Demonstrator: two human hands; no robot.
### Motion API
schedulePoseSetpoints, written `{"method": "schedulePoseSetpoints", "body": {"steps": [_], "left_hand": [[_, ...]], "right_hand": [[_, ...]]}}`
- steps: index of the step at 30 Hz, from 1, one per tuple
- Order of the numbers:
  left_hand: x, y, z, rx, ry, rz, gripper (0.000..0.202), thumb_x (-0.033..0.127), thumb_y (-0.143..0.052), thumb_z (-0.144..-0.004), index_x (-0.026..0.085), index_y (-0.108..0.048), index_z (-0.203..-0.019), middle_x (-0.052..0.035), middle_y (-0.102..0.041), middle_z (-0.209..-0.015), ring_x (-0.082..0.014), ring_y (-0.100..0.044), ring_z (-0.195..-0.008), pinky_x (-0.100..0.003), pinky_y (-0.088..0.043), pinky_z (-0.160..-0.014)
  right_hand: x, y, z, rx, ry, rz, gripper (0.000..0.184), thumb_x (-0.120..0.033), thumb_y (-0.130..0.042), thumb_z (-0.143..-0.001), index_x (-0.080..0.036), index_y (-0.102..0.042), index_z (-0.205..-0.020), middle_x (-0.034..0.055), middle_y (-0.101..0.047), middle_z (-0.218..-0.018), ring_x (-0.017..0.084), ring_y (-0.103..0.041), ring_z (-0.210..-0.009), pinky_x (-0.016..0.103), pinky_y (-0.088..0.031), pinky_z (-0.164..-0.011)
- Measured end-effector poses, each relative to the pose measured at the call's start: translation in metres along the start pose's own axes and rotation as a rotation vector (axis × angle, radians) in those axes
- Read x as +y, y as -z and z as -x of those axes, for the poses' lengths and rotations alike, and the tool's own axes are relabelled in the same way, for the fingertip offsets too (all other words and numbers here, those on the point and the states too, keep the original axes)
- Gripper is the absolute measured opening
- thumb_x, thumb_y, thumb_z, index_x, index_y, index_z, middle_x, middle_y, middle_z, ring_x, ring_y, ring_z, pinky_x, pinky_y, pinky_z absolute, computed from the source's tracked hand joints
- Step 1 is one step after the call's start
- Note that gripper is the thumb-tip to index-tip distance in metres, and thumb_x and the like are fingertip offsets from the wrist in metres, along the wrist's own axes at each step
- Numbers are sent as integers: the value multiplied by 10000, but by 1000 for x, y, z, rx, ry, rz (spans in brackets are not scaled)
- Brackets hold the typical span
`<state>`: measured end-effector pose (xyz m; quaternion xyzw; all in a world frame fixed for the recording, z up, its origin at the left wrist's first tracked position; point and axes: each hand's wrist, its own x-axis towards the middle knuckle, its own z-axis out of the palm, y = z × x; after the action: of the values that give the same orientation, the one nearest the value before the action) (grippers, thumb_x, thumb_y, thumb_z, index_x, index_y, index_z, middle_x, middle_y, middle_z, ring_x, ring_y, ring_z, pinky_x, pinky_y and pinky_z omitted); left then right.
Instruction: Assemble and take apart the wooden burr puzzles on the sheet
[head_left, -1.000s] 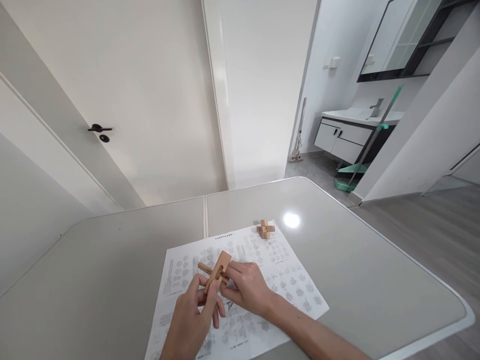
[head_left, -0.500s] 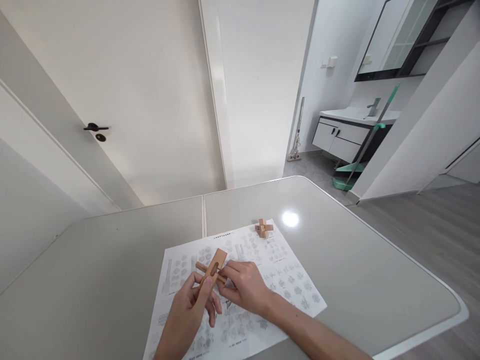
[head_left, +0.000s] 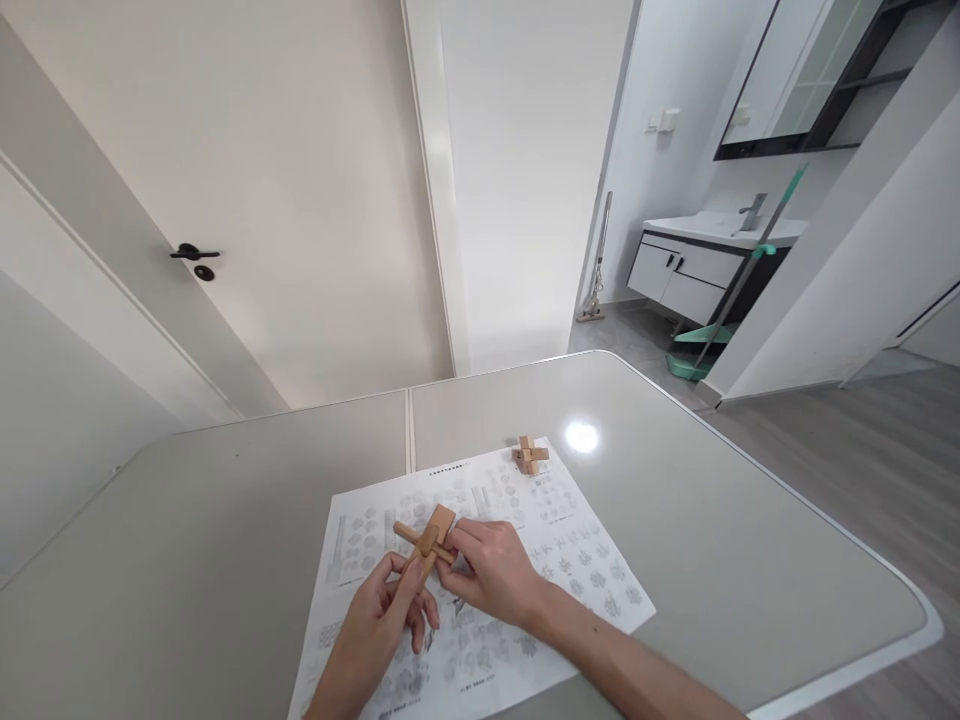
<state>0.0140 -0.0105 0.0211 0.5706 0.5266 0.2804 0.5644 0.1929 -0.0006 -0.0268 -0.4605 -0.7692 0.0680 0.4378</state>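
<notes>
My left hand [head_left: 375, 615] pinches the lower end of a flat wooden puzzle piece [head_left: 443, 518] between thumb and fingers. A thin wooden rod [head_left: 406, 532] crosses it, sticking out to the left. The rod's right end meets the fingertips of my right hand [head_left: 491, 570], which are closed on it. A rounded wooden part shows at the middle of the crossing, where the pieces overlap. Both hands are over a printed instruction sheet [head_left: 551, 500]. An interlocked wooden cross puzzle [head_left: 529, 456] rests near the sheet's far right corner.
The grey table [head_left: 675, 530] has a pale rim and a seam [head_left: 409, 430] at the back. Beyond it are a door [head_left: 300, 200], a washbasin cabinet [head_left: 682, 270], a mop [head_left: 598, 260] and a green dustpan [head_left: 688, 367].
The oval opening seen in the flat piece is now covered by a rounded wooden part. The held pieces have turned slightly; both hands stay almost in place.
</notes>
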Motion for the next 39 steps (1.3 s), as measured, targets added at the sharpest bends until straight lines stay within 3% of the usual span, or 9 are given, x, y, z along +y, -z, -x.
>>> {"method": "schedulePoseSetpoints", "body": {"steps": [12,29,35,39], "left_hand": [[-8,3,-6,-7,90,31,620,829,-581,-752,238,-394,-749,6,-682,-571,-119,-498,-329,-253,-388,-424],[-6,2,-2,156,-25,62,508,701,-612,-840,214,-478,-788,-14,-724,-701,-103,-514,-364,-259,-425,-470],[-8,6,-7,112,24,154,517,702,-646,-810,199,-525,-810,-13,-692,-677,-109,-522,-408,-257,-434,-466],[5,6,-11,75,63,186,506,688,-640,-823,190,-558,-861,-17,-688,-743,-119,-542,-476,-279,-469,-526]], "right_hand": [[4,0,2,-96,6,42,254,-226,-597,-891,-211,-442,-690,-36,-578,-617,92,-470,-490,220,-288,-506],[-1,7,-1,-83,-41,-133,279,-253,-563,-947,-214,-419,-711,-43,-546,-633,91,-455,-508,207,-282,-508],[-2,6,0,-69,-112,-193,292,-251,-568,-921,-217,-391,-691,-43,-524,-621,96,-427,-510,213,-268,-499],[1,6,-1,-77,-262,-341,295,-278,-565,-924,-218,-402,-686,-46,-506,-605,105,-436,-521,219,-311,-522]]}}
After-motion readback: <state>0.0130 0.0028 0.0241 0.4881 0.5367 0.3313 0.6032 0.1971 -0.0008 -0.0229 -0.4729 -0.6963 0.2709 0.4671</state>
